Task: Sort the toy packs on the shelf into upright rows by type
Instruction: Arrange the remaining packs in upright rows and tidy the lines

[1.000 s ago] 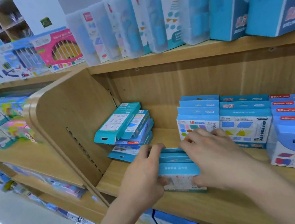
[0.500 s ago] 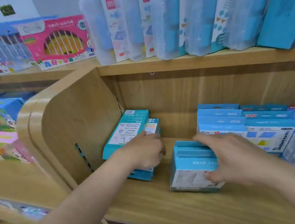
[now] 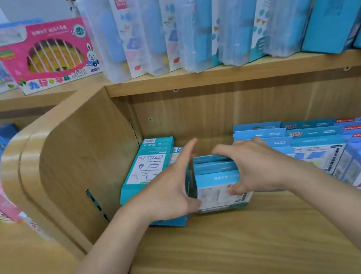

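I am squaring up a small bundle of blue packs [image 3: 216,179] that stands on the shelf [image 3: 218,246], between the leaning teal packs [image 3: 148,166] by the side wall and the upright rows [image 3: 316,149] on the right. My left hand [image 3: 168,194] lies flat against the bundle's left side, fingers [image 3: 188,152] straight and wide, gripping nothing. My right hand [image 3: 254,167] curls over its top and right side, holding it. I judge this the gather-and-straighten step. Next, I think, the bundle wants setting upright beside whichever row matches it; the teal packs are not yet stood up.
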